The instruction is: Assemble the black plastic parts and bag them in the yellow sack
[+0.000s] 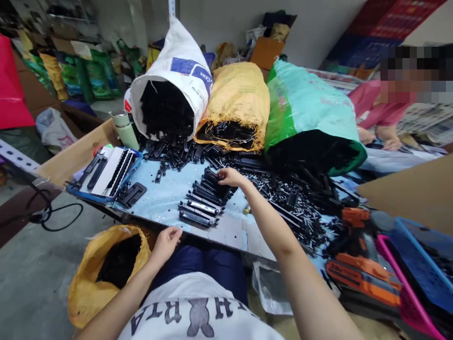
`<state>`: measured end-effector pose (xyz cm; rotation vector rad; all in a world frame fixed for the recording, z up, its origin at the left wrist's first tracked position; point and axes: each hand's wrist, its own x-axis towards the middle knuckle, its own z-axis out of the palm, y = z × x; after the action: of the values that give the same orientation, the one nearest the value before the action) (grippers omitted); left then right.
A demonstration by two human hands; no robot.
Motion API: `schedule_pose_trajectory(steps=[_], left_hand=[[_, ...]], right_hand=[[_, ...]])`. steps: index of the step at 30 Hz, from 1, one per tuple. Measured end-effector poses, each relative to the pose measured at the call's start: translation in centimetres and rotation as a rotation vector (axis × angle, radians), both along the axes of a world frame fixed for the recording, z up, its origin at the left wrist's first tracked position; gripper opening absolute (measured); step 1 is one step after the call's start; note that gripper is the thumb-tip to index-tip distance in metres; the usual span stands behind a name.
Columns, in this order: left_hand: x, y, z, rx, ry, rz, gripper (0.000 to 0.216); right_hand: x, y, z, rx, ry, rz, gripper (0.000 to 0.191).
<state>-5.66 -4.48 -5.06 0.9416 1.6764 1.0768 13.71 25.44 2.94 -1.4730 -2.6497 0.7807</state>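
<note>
My right hand (230, 177) reaches out over the blue table (166, 191) and its fingers rest on the far end of a row of long black plastic parts (204, 200) laid side by side. Whether it grips one I cannot make out. My left hand (166, 243) hovers below the table's near edge, above my lap, fingers loosely curled with nothing seen in them. Beside it stands a yellow sack (106, 269) holding black parts.
Three sacks lie at the back, white (177, 71), yellow (237, 99) and green (304, 108), spilling black parts (293, 193). A blue tray (106, 172) and a green flask (123, 127) stand left. An orange power tool (357, 264) lies right. Another person's pink sleeve (371, 106) shows far right.
</note>
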Motion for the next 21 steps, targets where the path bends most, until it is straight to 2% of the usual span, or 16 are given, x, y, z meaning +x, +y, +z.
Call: schedule_pose_trajectory(steps=[2, 4, 6, 9, 12, 16, 18, 21], left_hand=[[1.0, -0.9, -0.8, -0.172, -0.294, 0.072, 0.040], [2.3, -1.4, -1.1, -0.262, -0.543, 0.187, 0.042], [3.6, -1.6, -1.1, -0.249, -0.743, 0.301, 0.042], [5.3, -1.6, -0.9, -0.075, -0.950, 0.409, 0.038], [6.5, -1.5, -1.0, 0.056, -1.018, 0.468, 0.037], [6.9, -2.1, -1.5, 0.105, -1.046, 0.578, 0.046], [5.8, -3.1, -1.4, 0.082, -1.044, 0.618, 0.048], [1.9, -5.8, -1.1, 0.041, -0.871, 0.596, 0.055]], right_hand=[[-0.1, -0.1, 0.2, -0.130, 0.022, 0.010, 0.062], [-0.8, -1.2, -0.1, -0.247, 0.049, 0.019, 0.065], [-1.7, -3.1, -0.7, -0.323, 0.065, 0.046, 0.063], [-2.9, -7.0, -1.9, -0.462, 0.115, 0.068, 0.067], [-3.5, -10.6, -2.6, -0.612, 0.195, 0.100, 0.076], [-4.6, -14.1, -2.3, -0.646, 0.254, 0.138, 0.081], [-5.9, -15.7, -1.9, -0.710, 0.285, 0.158, 0.077], [-9.4, -19.2, -2.3, -0.879, 0.363, 0.205, 0.069]])
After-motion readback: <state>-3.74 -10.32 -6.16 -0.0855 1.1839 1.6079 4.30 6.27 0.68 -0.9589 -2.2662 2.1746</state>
